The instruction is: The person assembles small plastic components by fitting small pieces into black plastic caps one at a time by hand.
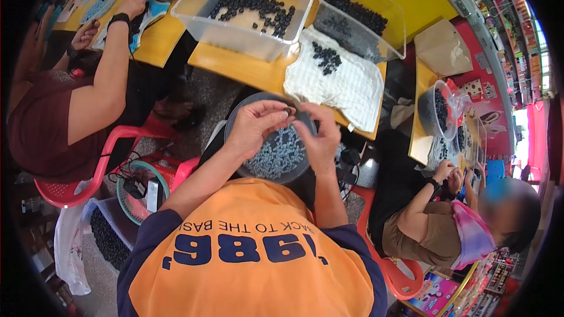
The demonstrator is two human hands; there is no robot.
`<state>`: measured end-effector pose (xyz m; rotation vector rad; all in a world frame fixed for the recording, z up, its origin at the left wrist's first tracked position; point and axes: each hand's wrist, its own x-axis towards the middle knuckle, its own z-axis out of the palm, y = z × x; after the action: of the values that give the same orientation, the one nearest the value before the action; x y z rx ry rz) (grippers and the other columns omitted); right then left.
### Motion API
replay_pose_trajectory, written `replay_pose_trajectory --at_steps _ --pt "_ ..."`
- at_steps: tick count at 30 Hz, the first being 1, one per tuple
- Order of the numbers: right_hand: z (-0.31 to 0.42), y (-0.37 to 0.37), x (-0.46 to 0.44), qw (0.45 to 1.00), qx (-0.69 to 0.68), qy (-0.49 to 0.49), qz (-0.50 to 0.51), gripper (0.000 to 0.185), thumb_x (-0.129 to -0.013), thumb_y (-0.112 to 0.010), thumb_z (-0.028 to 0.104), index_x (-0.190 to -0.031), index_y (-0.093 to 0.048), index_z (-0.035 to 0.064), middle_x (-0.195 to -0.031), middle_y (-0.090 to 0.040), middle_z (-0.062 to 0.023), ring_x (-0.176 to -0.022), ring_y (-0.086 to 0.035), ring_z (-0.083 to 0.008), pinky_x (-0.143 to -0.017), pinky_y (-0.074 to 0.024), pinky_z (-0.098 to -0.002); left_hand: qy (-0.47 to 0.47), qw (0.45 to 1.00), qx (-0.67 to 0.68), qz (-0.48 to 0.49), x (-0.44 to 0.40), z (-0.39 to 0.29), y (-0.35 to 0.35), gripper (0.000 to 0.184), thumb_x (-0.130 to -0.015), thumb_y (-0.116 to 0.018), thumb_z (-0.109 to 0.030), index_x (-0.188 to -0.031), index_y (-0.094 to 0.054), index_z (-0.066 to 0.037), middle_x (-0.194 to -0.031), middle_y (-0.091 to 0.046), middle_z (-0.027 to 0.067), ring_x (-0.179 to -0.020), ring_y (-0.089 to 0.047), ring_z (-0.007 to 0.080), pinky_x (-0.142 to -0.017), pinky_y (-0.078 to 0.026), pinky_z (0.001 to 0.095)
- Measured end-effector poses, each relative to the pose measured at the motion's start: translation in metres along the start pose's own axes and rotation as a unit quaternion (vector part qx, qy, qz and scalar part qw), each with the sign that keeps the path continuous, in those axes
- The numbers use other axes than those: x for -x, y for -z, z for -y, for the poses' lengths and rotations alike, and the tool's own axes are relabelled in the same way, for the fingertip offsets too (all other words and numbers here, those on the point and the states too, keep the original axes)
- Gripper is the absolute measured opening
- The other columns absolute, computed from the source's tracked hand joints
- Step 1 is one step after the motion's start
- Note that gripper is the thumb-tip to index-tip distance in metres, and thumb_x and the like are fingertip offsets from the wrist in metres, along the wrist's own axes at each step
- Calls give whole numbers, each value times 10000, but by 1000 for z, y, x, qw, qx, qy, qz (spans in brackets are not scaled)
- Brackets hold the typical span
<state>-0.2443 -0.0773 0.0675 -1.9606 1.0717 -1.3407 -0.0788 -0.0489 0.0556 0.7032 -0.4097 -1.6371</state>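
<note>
My left hand (pixel 256 124) pinches a small round black piece (pixel 288 111) between thumb and fingertips. Close beside it, my right hand (pixel 320 136) has its thumb and fingers bent toward the same piece; whether they grip anything is hard to make out. Below both hands sits a grey round basin (pixel 234 111) holding many small light-blue pieces (pixel 275 155). Ahead, a white cloth (pixel 358 91) lies on the wooden table, with a small heap of similar black pieces (pixel 326 58) on it.
Two clear plastic tubs, one (pixel 197 3) at left and one (pixel 393 32) at right, hold black pieces on the table (pixel 226 64). People work on both sides. A red chair (pixel 111 158) and a tub of black pieces (pixel 108 240) stand at left.
</note>
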Motion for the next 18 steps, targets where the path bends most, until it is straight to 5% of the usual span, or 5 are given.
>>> replay_pose_trajectory --at_steps 4,8,10,13,18 --pt "-19 14 17 974 -103 -194 -52 248 -812 -667 6 -1058 -642 20 -938 -652 -11 -748 -503 -85 -684 -432 -229 -16 1000 0 -2 7 -11 28 160 -857 -617 8 -1012 -656 -1 -972 -682 134 -846 -673 201 -779 -554 293" --pt "-21 20 32 981 20 -187 41 151 -793 -689 21 -943 -685 34 -885 -657 -37 -740 -550 -127 -677 -448 -249 -12 999 35 -30 19 -12 67 193 -872 -595 -11 -1060 -638 -6 -961 -674 115 -824 -654 174 -772 -550 306" --pt "-23 14 38 983 118 -32 137 129 -747 -718 37 -872 -690 52 -848 -632 -45 -759 -566 -202 -704 -447 -307 -10 997 56 -49 27 -12 80 206 -878 -598 -27 -1081 -629 -10 -947 -669 99 -816 -638 152 -762 -546 302" --pt "-32 2 45 962 197 38 183 133 -704 -732 57 -827 -681 70 -815 -596 -38 -790 -550 -244 -722 -422 -347 -18 995 60 -75 35 -10 92 213 -879 -603 -34 -1090 -621 -9 -925 -664 84 -809 -629 138 -746 -542 294" --pt "-38 -12 44 944 238 34 224 103 -705 -726 80 -792 -671 80 -802 -557 -35 -833 -522 -227 -749 -396 -344 -20 995 49 -85 39 -13 96 210 -878 -606 -37 -1086 -619 -11 -911 -661 73 -785 -619 127 -734 -535 287"
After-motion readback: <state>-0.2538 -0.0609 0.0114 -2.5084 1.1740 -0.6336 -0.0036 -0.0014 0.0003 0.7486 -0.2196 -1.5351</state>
